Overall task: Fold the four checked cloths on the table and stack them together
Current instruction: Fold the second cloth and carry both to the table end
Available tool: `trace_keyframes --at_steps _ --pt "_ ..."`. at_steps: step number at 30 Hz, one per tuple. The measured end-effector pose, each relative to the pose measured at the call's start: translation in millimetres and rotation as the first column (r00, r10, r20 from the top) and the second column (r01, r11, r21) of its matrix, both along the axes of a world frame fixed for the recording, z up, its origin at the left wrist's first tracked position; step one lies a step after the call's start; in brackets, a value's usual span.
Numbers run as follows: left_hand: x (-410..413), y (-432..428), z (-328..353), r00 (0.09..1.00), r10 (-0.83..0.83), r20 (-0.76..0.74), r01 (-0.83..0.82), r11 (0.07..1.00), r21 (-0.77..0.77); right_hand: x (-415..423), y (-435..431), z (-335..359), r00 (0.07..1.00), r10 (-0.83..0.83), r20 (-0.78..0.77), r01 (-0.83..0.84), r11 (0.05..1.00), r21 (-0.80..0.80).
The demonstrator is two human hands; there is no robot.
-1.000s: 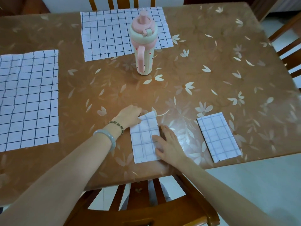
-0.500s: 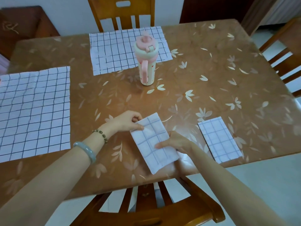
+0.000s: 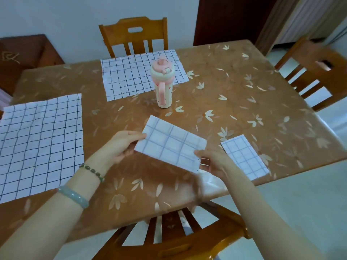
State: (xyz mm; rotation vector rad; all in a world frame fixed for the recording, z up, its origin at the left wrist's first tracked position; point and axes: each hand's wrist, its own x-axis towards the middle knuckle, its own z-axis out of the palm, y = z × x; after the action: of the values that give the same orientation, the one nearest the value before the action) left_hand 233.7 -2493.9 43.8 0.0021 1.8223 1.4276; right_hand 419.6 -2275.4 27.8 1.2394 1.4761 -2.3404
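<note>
The light, limp folded checked cloth [image 3: 170,145] mid-frame suits this hold: left hand [image 3: 120,145] and right hand [image 3: 212,160], each grip pinched on an opposite end.

Cloth A [image 3: 170,145], frame centre: folded narrow rectangle, white with faint blue-grey check, raised and tilted.
Cloth B [image 3: 244,156], lower right: folded likewise, lying flat.
Cloth C [image 3: 39,145], left edge: open, black check, spread flat, wrinkled.
Cloth D [image 3: 131,77], upper centre: open, flat.
</note>
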Motion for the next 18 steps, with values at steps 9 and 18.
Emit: trace_keyframes --at_steps 9,18 --pt "18.2 68.9 12.1 0.985 -0.17 0.0 0.17 0.985 -0.015 72.5 26.6 35.6 0.972 -0.236 -0.02 0.237 0.967 0.09" --pt "103.2 179.3 29.5 0.918 -0.396 0.002 0.395 0.916 0.064 181.1 68.9 48.7 0.883 -0.469 -0.013 0.466 0.875 0.132"
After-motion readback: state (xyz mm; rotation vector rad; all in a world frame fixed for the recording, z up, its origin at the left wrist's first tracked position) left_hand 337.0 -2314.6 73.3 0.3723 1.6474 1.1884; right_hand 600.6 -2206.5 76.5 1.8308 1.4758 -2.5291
